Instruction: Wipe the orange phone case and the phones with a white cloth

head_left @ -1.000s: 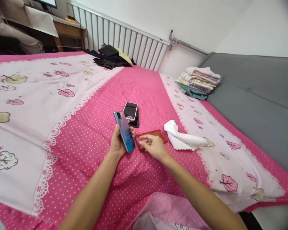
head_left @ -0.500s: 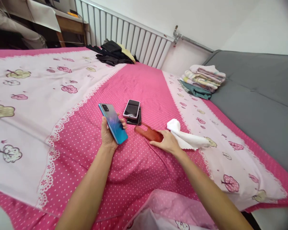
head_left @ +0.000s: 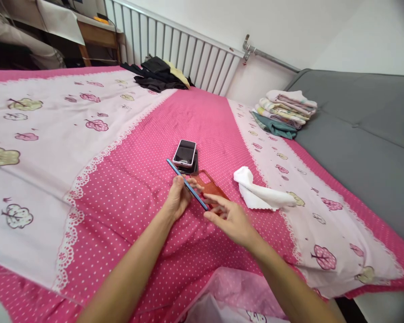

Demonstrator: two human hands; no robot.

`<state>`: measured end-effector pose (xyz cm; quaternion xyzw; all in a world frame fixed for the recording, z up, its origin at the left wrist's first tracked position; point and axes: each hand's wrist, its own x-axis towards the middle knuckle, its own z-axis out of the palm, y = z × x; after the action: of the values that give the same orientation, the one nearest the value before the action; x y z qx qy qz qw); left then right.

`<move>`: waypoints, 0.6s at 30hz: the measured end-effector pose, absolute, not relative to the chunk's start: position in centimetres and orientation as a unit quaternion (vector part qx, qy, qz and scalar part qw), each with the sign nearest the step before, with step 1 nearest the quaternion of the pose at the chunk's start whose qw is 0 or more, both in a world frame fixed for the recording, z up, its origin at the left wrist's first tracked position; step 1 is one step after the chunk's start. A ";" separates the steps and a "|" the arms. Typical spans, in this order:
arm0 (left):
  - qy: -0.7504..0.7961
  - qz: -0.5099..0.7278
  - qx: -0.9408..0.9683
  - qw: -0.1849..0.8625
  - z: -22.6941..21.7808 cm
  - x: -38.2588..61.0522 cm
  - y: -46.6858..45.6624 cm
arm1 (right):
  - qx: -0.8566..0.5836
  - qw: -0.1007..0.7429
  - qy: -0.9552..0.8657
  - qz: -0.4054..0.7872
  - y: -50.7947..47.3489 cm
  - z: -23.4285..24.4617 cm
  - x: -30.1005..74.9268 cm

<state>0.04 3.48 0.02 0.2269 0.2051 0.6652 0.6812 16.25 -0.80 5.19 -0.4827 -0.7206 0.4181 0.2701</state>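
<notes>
My left hand (head_left: 179, 197) is closed around a slim blue phone (head_left: 186, 183), turned so that mostly its thin edge faces me. The phone slants down to the right, toward my right hand (head_left: 230, 220). My right hand's thumb and fingers are apart around the phone's lower end; firm contact does not show. Behind both hands lies a translucent red phone case (head_left: 212, 186) with a camera cutout, partly hidden by the fingers. Just beyond the held phone, a phone with a pale frame (head_left: 185, 152) rests on top of a dark one (head_left: 189, 169).
A crumpled white cloth (head_left: 256, 190) lies to the right on the pink dotted bedspread (head_left: 202, 116). Folded clothes (head_left: 284, 114) are stacked beside the grey headboard (head_left: 360, 112). Dark clothes (head_left: 156, 74) lie at the far edge, near a white radiator (head_left: 175, 38).
My left hand has moved right and turned the phone from its back to its edge. My right hand has let go of the red case and come toward the phone's lower end.
</notes>
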 end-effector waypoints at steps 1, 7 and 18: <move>0.214 0.657 0.238 0.683 -0.2 0.5 3.3 | -0.483 0.281 -0.729 0.396 -1.1 5.0 16.0; 0.249 0.639 0.282 0.670 -0.8 1.1 2.9 | -0.477 0.327 -0.764 0.286 -1.7 3.8 16.4; 0.383 0.597 0.506 0.491 -1.2 -0.2 3.7 | -0.560 0.446 -0.435 0.546 2.9 2.5 21.6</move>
<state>-0.18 3.69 -1.21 0.5061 0.3827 0.5967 0.4913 21.60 2.86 2.54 -0.5599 -0.4352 0.5463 0.4458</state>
